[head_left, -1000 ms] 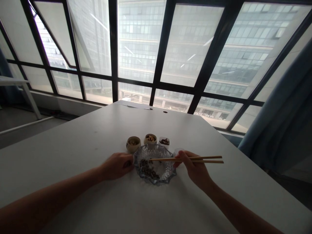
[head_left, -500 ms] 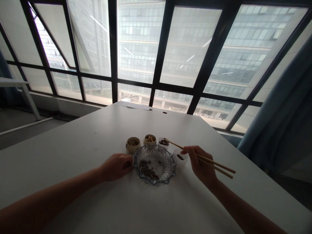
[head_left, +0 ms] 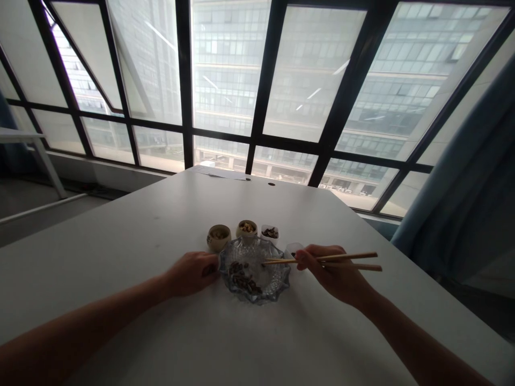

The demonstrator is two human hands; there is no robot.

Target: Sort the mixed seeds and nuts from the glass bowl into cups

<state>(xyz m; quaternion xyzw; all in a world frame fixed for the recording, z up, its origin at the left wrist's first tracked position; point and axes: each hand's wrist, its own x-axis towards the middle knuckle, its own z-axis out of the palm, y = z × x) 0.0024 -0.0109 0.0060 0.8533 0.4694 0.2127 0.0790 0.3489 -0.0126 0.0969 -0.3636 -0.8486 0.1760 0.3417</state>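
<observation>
My right hand (head_left: 332, 272) grips a pair of wooden chopsticks (head_left: 349, 257). Their tips reach over the middle of a scalloped clear glass bowl (head_left: 277, 284), by a small dark piece. Dark seeds, which look like sunflower seeds (head_left: 245, 280), lie in the bowl's left and front part. With closed fingers, my left hand (head_left: 195, 273) holds the bowl's left rim. Behind the bowl stand a beige cup (head_left: 218, 244) with brownish contents, another beige cup (head_left: 247, 229) with light brown bits, and a white cup (head_left: 269, 240) of dark seeds. A further white cup (head_left: 293, 250) is partly hidden by my right hand.
All of this stands on a white table (head_left: 140, 252). Some paper (head_left: 225, 174) and two dark round spots lie at its far end. Large windows (head_left: 225, 69) rise behind, a blue curtain (head_left: 462, 155) hangs at right, and another table (head_left: 22, 135) is at left.
The chopstick tips have moved from the white cup of dark seeds down and left into the glass bowl. My right hand has turned with them; my left hand stays at the rim.
</observation>
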